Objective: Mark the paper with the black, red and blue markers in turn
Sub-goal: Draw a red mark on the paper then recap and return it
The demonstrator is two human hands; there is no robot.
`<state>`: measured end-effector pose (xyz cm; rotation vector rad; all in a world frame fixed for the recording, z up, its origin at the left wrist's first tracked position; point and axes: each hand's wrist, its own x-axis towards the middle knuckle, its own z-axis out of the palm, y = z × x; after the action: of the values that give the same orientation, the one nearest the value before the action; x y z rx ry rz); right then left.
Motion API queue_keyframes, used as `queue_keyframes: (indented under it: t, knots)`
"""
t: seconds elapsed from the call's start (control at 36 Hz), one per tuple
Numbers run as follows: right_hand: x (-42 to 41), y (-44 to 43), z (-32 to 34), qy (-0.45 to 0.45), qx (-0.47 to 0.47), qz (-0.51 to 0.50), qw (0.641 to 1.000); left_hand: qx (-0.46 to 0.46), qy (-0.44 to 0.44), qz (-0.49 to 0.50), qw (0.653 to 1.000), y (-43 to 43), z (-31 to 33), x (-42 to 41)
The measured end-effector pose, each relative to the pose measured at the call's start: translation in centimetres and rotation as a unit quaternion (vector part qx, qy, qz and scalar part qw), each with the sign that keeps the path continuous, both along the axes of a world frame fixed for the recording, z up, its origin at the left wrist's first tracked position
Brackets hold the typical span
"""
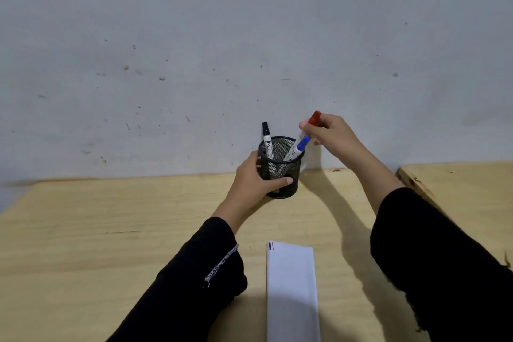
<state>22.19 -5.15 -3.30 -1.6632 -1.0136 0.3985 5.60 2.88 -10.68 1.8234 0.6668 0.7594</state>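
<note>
A black mesh pen cup point(288, 172) stands near the back edge of the wooden table, against the wall. My left hand point(255, 178) wraps around its left side. My right hand point(330, 133) pinches the red-capped marker point(313, 119) near its top; its lower end is inside the cup. The black marker point(267, 139) stands upright at the cup's left. The blue marker point(302, 144) leans at the right rim. A folded white paper point(291, 286) lies in front of me, with short dark and red strokes at its top left corner.
The light wooden table point(111, 230) runs up to a grey scuffed wall point(194, 50). A second wooden board point(458, 178) adjoins at the right with a chipped edge. My black sleeves reach in from the bottom on both sides of the paper.
</note>
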Motion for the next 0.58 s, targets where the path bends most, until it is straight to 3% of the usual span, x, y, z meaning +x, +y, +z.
queue_keyframes:
  t: [0.25,0.44,0.58]
  knots:
    - [-0.5,-0.3,-0.7,0.01,-0.019,-0.02,1.0,0.0,-0.003,-0.008,1.0,-0.1,-0.1,-0.2]
    - [-1.6,-1.8,-0.8,0.024,0.113,-0.086,0.99,-0.013,-0.01,-0.016,1.0,-0.5,0.0,-0.4]
    - [-3.0,-3.2,-1.9,0.03,0.127,-0.02,0.991,-0.013,-0.013,-0.017,1.0,-0.7,0.1,-0.4]
